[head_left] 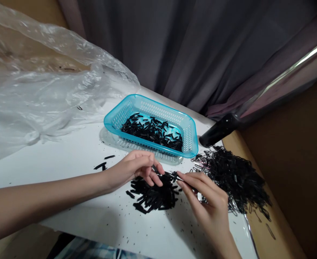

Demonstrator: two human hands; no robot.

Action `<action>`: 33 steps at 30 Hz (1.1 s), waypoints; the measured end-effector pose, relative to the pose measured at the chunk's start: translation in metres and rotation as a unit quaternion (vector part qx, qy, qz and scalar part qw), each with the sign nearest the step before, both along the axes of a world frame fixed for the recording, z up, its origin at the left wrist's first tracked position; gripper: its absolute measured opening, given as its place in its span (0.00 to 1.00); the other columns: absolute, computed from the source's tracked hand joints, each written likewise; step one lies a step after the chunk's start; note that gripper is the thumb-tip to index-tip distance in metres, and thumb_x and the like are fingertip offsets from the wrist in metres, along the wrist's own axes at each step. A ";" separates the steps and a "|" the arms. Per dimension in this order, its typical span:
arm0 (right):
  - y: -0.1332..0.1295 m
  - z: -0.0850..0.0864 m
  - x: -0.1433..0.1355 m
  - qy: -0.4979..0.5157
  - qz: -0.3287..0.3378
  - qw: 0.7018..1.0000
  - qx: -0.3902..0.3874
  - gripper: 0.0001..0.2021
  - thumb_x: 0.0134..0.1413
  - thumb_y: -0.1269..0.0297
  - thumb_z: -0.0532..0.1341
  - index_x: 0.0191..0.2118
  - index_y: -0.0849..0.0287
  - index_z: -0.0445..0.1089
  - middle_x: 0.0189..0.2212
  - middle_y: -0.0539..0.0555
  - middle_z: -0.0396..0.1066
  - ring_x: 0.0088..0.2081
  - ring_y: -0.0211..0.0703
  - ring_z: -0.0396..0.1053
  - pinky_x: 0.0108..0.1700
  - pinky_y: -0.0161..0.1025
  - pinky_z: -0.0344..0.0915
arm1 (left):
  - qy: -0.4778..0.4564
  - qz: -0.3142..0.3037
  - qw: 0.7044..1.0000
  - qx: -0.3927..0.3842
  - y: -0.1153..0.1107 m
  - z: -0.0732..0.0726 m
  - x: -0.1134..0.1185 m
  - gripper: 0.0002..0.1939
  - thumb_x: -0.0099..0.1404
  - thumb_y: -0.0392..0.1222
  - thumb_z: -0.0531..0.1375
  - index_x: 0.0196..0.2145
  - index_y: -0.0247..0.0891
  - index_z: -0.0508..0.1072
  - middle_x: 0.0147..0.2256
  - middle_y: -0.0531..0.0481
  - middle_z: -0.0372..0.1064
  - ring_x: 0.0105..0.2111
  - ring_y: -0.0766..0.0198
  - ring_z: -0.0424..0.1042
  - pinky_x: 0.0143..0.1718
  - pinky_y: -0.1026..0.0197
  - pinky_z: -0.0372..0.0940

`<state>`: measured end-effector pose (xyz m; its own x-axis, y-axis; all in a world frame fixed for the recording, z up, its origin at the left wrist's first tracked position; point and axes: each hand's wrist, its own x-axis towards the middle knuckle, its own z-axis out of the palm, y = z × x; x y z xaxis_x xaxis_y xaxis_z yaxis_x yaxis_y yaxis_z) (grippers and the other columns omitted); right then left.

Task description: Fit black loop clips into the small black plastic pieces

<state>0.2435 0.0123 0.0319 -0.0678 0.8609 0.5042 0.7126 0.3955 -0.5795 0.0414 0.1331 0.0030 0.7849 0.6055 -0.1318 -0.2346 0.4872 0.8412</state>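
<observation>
My left hand (139,165) is above a pile of short black strips (157,196), its thumb and fingers curled around a small dark piece (155,168). Close by on the right, my right hand (208,194) pinches a thin black piece (177,177) between thumb and forefinger. The dark pieces nearly meet between the hands; whether they touch, I cannot tell. Beyond my hands stands a light-blue plastic basket (150,144) with many black strips (153,129) in it. To the right lies a tangled heap of thin black loops (236,176).
Clear plastic sheeting (53,86) covers the far left of the white tabletop (93,219). A black cylindrical handle (219,130) joined to a shiny rod stands behind the heap. Dark curtains (158,43) hang at the back. Black crumbs and loose strips (101,166) are scattered about.
</observation>
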 end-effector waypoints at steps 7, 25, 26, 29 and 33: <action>-0.004 0.003 0.000 0.000 -0.001 1.000 0.013 0.14 0.63 0.75 0.63 0.50 0.55 0.77 0.36 0.53 0.78 0.36 0.40 0.74 0.37 0.38 0.72 | 0.006 -0.024 0.997 0.071 -0.003 -0.001 0.002 0.10 0.64 0.43 0.65 0.27 0.35 0.78 0.35 0.47 0.77 0.33 0.63 0.77 0.33 0.63 0.74; -0.005 -0.004 0.000 -0.058 0.015 0.997 0.044 0.17 0.62 0.79 0.63 0.53 0.57 0.74 0.37 0.54 0.78 0.37 0.41 0.72 0.38 0.39 0.71 | 0.053 0.032 0.908 0.415 -0.004 -0.001 -0.001 0.09 0.70 0.35 0.62 0.41 0.37 0.84 0.40 0.45 0.78 0.44 0.63 0.77 0.50 0.63 0.69; -0.005 -0.004 0.000 -0.061 0.014 0.997 0.044 0.17 0.62 0.79 0.63 0.53 0.57 0.74 0.37 0.54 0.78 0.37 0.41 0.72 0.38 0.39 0.71 | 0.054 0.034 0.904 0.423 -0.004 -0.001 -0.001 0.09 0.70 0.35 0.62 0.41 0.37 0.84 0.41 0.45 0.78 0.43 0.63 0.77 0.49 0.63 0.70; -0.005 -0.004 0.002 -0.081 0.016 0.996 0.041 0.15 0.62 0.79 0.63 0.52 0.59 0.74 0.37 0.54 0.78 0.36 0.41 0.72 0.38 0.38 0.70 | 0.057 0.041 0.890 0.451 -0.005 -0.001 -0.001 0.09 0.70 0.34 0.61 0.41 0.36 0.83 0.40 0.44 0.78 0.43 0.63 0.78 0.48 0.64 0.70; -0.006 -0.004 0.005 -0.129 0.011 0.991 0.035 0.13 0.63 0.78 0.62 0.51 0.60 0.74 0.36 0.55 0.78 0.35 0.41 0.71 0.37 0.37 0.70 | 0.056 0.056 0.859 0.506 -0.006 -0.004 -0.001 0.09 0.70 0.32 0.61 0.41 0.33 0.83 0.40 0.42 0.78 0.42 0.62 0.78 0.47 0.64 0.71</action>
